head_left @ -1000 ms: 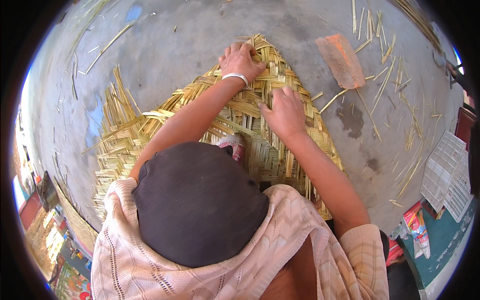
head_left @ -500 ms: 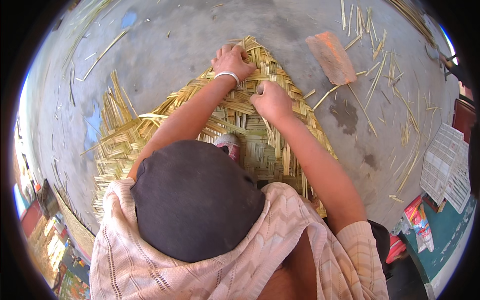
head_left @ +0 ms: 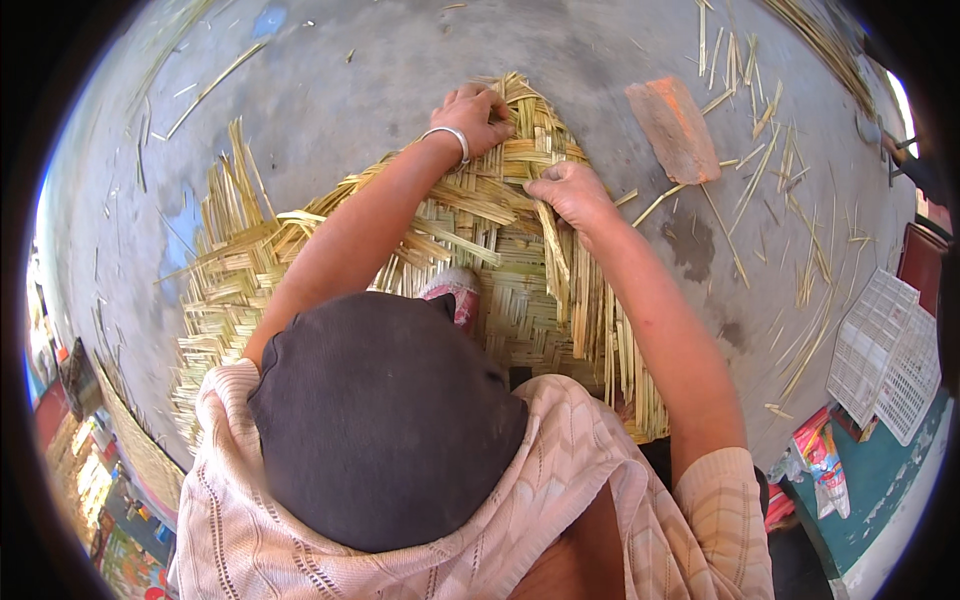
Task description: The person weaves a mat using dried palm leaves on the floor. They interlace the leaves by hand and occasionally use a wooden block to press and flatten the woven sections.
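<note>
- The person bends low over a woven straw mat [head_left: 520,300] that lies flat on a grey concrete floor [head_left: 330,90]; their dark cap [head_left: 380,430] and pale zigzag-patterned top [head_left: 600,490] fill the lower middle of the view.
- The left hand [head_left: 478,112], with a white bangle [head_left: 447,138] on the wrist, presses on the far edge of the mat, its fingers curled shut over the straw strips there.
- The right hand [head_left: 568,192] sits a little nearer and to the right, closed in a fist-like grip on an upright bundle of loose strips [head_left: 553,255] that rise out of the weave.
- The two hands are near each other but not touching, both at the mat's far end.
- The mat's left side fans out into unwoven strip ends [head_left: 235,200] pointing toward the floor's far left; the right edge also ends in long loose strips [head_left: 625,370] beside the right forearm.
- A pink and white shoe [head_left: 455,290] rests on the middle of the mat, just beyond the cap.
- A flat reddish brick [head_left: 672,128] lies on the floor just beyond the mat's far right corner, clear of the right hand.
- Scattered straw pieces [head_left: 790,230] litter the floor on the right side.
- A white plastic crate [head_left: 885,355] stands at the floor's right edge, well apart from the mat.
</note>
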Tool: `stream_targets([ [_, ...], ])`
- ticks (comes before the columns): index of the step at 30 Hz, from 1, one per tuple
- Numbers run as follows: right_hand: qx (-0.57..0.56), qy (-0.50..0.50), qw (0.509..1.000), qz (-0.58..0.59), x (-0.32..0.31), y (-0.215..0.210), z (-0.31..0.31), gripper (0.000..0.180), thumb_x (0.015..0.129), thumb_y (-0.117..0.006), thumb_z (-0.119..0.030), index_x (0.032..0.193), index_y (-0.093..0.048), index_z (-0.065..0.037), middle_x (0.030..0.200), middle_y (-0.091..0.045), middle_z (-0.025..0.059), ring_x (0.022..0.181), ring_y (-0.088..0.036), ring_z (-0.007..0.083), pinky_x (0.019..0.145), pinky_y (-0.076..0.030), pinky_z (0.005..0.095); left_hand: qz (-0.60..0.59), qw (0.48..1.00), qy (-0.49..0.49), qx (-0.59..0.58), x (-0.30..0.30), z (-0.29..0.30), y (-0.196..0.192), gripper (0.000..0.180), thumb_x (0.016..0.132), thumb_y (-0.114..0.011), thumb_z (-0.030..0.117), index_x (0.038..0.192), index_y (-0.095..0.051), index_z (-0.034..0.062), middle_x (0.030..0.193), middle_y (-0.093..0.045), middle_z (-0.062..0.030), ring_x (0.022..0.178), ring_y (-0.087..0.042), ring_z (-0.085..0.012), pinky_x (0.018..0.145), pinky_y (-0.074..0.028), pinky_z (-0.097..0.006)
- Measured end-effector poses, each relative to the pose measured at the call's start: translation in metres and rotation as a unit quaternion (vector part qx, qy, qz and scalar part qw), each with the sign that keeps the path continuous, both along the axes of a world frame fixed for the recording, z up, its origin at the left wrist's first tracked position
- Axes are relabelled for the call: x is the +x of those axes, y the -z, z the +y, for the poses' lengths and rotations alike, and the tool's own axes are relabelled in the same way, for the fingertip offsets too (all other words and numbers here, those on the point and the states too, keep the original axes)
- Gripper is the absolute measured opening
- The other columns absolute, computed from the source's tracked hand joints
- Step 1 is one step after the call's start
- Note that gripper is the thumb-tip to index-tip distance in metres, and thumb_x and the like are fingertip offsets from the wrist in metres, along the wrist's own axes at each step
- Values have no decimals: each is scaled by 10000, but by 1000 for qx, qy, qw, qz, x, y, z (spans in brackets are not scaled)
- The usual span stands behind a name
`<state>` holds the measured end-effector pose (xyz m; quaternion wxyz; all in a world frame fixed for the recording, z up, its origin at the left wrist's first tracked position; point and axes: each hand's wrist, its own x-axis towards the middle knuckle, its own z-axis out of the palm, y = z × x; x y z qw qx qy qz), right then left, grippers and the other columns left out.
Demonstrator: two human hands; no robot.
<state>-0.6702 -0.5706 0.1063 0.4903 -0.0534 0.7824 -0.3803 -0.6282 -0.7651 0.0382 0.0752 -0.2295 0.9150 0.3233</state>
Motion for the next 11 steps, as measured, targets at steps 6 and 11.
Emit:
stream_targets([
  [6,-13,17,998,-52,-14,-3,0,205,831,-693,-159,960,-653,-5,766,-637,51,661,-595,134,602,-497,301,-57,998,19,-28,-8,7,-17,285,763,-701,309,1037,-662,241,1372,-483,-50,1288,-428,-307,1047,-368,-486],
  [11,-14,23,987,-155,-30,-2,0,188,846,-673,-140,996,-649,-28,781,-636,57,666,-605,145,609,-528,318,-85,995,18,-53,-11,15,-24,268,774,-648,230,1040,-671,253,1380,-472,-57,1286,-416,-274,1034,-347,-442],
])
